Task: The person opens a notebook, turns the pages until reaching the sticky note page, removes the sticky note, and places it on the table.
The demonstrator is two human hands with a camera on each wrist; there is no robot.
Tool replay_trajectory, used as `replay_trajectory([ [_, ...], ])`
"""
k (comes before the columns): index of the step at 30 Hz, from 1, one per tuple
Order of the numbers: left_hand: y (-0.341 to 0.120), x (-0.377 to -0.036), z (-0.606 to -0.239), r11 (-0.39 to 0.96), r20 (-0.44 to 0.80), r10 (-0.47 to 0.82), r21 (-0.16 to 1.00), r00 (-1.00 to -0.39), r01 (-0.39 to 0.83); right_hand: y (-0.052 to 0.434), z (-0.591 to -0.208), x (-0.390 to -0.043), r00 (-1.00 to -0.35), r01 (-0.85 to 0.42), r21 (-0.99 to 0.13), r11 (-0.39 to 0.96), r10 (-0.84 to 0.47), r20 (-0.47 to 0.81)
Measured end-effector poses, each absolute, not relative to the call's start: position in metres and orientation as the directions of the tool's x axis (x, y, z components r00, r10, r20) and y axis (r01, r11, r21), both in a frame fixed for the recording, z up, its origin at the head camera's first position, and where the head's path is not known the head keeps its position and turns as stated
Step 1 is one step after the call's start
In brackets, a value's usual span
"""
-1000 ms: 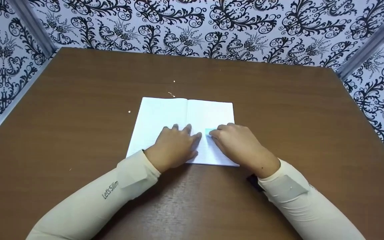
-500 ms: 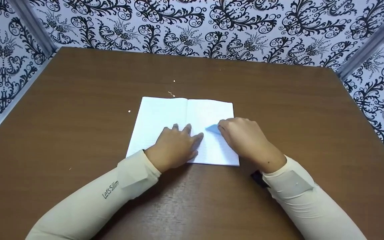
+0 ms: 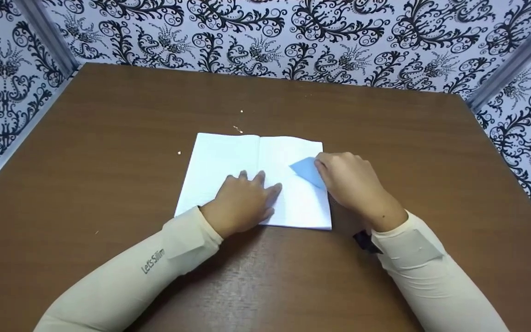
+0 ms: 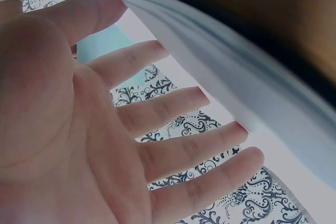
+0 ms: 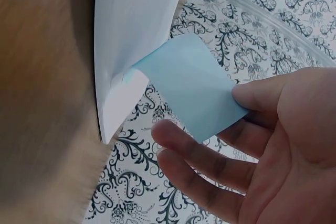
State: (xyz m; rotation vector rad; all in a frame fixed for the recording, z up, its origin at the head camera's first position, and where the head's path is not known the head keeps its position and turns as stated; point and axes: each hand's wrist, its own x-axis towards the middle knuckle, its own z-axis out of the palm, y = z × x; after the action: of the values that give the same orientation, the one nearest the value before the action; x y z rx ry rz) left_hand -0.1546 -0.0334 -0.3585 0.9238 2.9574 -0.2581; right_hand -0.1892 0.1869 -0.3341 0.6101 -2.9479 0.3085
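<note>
An open notebook point(image 3: 226, 157) with white pages lies on the brown table. My left hand point(image 3: 242, 203) rests on it with fingers spread, across the lower left page and the fold; in the left wrist view the fingertips of the left hand point(image 4: 105, 108) touch the paper. Over the right page, my right hand point(image 3: 351, 182) pinches a small light-blue sticky note point(image 3: 307, 170) by one corner. From the right wrist view, the sticky note point(image 5: 191, 85) sits between thumb and index finger of the right hand point(image 5: 294, 140), its far edge at the page.
The brown table point(image 3: 109, 152) spreads around the notebook. Small white scraps point(image 3: 238, 129) lie beyond the notebook and to its left. Patterned walls point(image 3: 265, 41) border the table at the back and sides. A black strap point(image 3: 367, 242) is on the right wrist.
My right hand has moved to the right and away from me, lifting the sticky note from the page, and more of its blue shows. The left hand has stayed put.
</note>
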Motion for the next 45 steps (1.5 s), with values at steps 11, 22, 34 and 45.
replay_trajectory([
  [11, -0.035, -0.154, -0.357, 0.803, -0.062, 0.571, -0.164, -0.818, 0.573, 0.194, -0.324, -0.193, -0.935, -0.349, -0.251, 0.903, -0.317, 0.158],
  [22, -0.034, -0.156, -0.354, 0.814, -0.084, 0.562, -0.120, -0.823, 0.568, 0.204, -0.317, -0.194, -0.920, -0.368, -0.335, 0.867, -0.287, 0.267],
  [34, -0.034, -0.156, -0.355, 0.823, -0.095, 0.548, -0.117, -0.831, 0.556, 0.211, -0.307, -0.192, -0.916, -0.370, -0.359, 0.857, -0.272, 0.294],
  [45, -0.032, -0.154, -0.358, 0.818, -0.093, 0.548, -0.151, -0.832, 0.555, 0.237, -0.333, -0.191, -0.908, -0.390, -0.242, 0.889, -0.327, 0.262],
])
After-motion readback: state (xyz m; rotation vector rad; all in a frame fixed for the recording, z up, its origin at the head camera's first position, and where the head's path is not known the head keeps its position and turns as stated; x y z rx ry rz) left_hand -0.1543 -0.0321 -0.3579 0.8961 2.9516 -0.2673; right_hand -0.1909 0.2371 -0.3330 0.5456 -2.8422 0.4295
